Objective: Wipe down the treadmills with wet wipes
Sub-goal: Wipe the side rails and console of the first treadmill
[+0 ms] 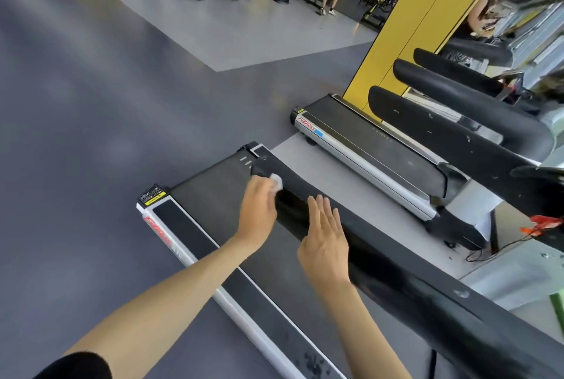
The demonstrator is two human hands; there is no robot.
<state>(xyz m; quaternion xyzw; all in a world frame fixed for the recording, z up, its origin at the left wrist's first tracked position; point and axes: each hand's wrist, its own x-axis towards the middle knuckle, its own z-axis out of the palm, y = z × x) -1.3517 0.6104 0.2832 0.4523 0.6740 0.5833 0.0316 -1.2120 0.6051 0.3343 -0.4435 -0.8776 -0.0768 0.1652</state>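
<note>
Over a grey gym floor [91,134], the left hand [258,207] gripped a wipe [276,181] on the treadmill [213,195] rail [396,271]. The right hand [324,236] was flat beside it, fingers straight.

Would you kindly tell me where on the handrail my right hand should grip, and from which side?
Grip the handrail mid-length, about where the right hand is spread, coming from above. It is a long, rounded bar, so the fingers can curl over its top. The left hand holds the wipe farther along, leaving that stretch for wiping.
</note>
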